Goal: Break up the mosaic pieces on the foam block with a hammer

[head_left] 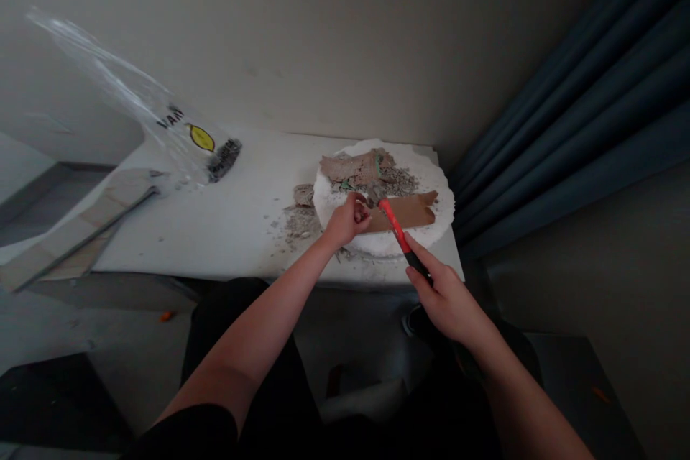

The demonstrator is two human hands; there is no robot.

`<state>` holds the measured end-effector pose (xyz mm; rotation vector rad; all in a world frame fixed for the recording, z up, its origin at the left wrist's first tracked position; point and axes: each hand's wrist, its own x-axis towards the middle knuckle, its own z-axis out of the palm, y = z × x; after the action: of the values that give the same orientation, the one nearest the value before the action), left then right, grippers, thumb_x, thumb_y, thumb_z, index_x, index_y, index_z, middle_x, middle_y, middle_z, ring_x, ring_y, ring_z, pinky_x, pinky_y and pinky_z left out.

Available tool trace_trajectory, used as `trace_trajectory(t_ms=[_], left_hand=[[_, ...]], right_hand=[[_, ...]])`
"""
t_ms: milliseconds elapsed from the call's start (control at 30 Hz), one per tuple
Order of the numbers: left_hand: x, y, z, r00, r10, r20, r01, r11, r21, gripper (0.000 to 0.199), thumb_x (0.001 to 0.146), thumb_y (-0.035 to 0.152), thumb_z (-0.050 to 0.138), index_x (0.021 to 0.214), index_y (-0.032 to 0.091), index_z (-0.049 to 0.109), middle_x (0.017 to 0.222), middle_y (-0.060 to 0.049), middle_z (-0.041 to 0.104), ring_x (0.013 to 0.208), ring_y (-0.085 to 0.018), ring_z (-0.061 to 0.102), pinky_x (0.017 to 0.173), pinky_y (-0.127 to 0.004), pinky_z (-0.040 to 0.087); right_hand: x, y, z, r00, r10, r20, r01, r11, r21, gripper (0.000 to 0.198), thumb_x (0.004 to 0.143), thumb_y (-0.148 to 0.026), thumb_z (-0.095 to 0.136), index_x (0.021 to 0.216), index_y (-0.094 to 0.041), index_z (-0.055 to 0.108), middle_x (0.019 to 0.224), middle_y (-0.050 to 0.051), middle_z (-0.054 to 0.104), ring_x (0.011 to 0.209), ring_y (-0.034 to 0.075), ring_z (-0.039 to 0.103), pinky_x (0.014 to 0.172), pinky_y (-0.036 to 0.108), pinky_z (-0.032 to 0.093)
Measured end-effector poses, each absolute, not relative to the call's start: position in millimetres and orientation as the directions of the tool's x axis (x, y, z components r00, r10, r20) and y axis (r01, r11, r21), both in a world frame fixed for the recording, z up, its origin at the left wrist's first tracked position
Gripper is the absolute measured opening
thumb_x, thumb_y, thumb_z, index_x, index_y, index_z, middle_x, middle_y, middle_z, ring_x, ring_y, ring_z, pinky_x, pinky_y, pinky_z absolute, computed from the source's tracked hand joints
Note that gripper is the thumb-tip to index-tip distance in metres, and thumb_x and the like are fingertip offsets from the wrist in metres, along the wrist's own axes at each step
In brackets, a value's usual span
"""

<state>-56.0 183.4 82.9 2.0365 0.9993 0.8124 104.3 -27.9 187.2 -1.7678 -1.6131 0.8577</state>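
Note:
My right hand [445, 295] is closed around the black grip of a hammer [396, 224] with a red and black handle. The grey hammer head is right beside the fingertips of my left hand [348, 219]. Those fingers are curled in a pinch, and whatever they hold is too small to make out. Under both lies a brown strip of cardboard [412, 213], notched at its right end, on a round white slab [443, 190] with a rough edge. Behind the strip, a cracked grey-brown piece [350, 168] with green spots rests among crumbled bits [402, 181].
The white table [245, 219] stands against a wall. Grey rubble [302, 219] lies left of the slab. Farther left are a clear plastic bag [162, 111] with dark bits inside and a long thin bar [91, 237] on tan sheets. A blue curtain [571, 100] hangs on the right.

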Motion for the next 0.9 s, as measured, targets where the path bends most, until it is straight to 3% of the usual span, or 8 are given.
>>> trace_trajectory(t_ms=[233, 400, 533, 633, 733, 900], left_hand=[[-57.0, 182.8, 82.4, 0.507, 0.839, 0.198, 0.430, -0.445, 0.785, 0.044, 0.075, 0.024, 0.066, 0.113, 0.022, 0.045, 0.077, 0.004, 0.067, 0.061, -0.011, 0.054, 0.063, -0.026, 0.041], [-54.7, 183.1, 79.2, 0.502, 0.840, 0.206, 0.386, -0.431, 0.816, 0.051, 0.075, 0.022, 0.065, 0.121, 0.021, 0.043, 0.084, 0.002, 0.067, 0.062, -0.010, 0.055, 0.063, -0.026, 0.042], [-54.7, 183.9, 78.6, 0.491, 0.851, 0.185, 0.416, -0.416, 0.809, 0.056, 0.073, 0.026, 0.069, 0.122, 0.021, 0.043, 0.081, 0.002, 0.064, 0.067, -0.013, 0.057, 0.064, -0.027, 0.043], [-60.9, 187.1, 83.8, 0.486, 0.848, 0.213, 0.381, -0.425, 0.821, 0.060, 0.069, 0.025, 0.072, 0.122, 0.021, 0.044, 0.099, -0.002, 0.065, 0.073, -0.012, 0.057, 0.066, -0.026, 0.044], [-72.7, 194.5, 90.9, 0.385, 0.883, 0.269, 0.367, -0.414, 0.833, 0.052, 0.071, 0.020, 0.065, 0.119, 0.022, 0.046, 0.107, -0.004, 0.063, 0.075, -0.011, 0.056, 0.067, -0.026, 0.045], [-91.9, 208.0, 92.9, 0.125, 0.952, 0.278, 0.387, -0.305, 0.870, 0.040, 0.072, 0.013, 0.055, 0.110, 0.022, 0.047, 0.090, 0.001, 0.059, 0.068, -0.010, 0.052, 0.067, -0.027, 0.044]], right_hand=[[102.9, -26.3, 184.2, 0.033, 0.996, -0.079, 0.636, -0.082, -0.768, 0.061, 0.097, -0.029, 0.044, 0.157, -0.024, 0.034, 0.122, 0.012, 0.070, 0.112, 0.029, 0.065, 0.100, 0.046, 0.048], [102.4, -27.0, 184.3, 0.047, 0.996, -0.080, 0.640, -0.091, -0.763, 0.063, 0.099, -0.031, 0.043, 0.160, -0.026, 0.027, 0.111, 0.010, 0.073, 0.095, 0.027, 0.070, 0.090, 0.043, 0.052], [101.9, -25.5, 180.9, 0.016, 0.995, -0.096, 0.653, -0.083, -0.753, 0.062, 0.097, -0.029, 0.043, 0.158, -0.023, 0.032, 0.125, 0.013, 0.069, 0.111, 0.030, 0.066, 0.097, 0.046, 0.049], [101.5, -25.6, 179.9, 0.033, 0.996, -0.079, 0.651, -0.081, -0.754, 0.062, 0.097, -0.029, 0.043, 0.158, -0.025, 0.032, 0.127, 0.012, 0.068, 0.117, 0.030, 0.063, 0.100, 0.046, 0.047], [100.9, -25.1, 177.5, 0.040, 0.997, -0.072, 0.659, -0.080, -0.748, 0.063, 0.098, -0.030, 0.043, 0.159, -0.025, 0.028, 0.119, 0.012, 0.071, 0.111, 0.030, 0.066, 0.097, 0.045, 0.048], [99.7, -22.1, 171.8, 0.045, 0.990, -0.130, 0.709, -0.123, -0.694, 0.063, 0.097, -0.028, 0.042, 0.158, -0.020, 0.031, 0.107, 0.014, 0.073, 0.098, 0.031, 0.068, 0.090, 0.045, 0.050]])
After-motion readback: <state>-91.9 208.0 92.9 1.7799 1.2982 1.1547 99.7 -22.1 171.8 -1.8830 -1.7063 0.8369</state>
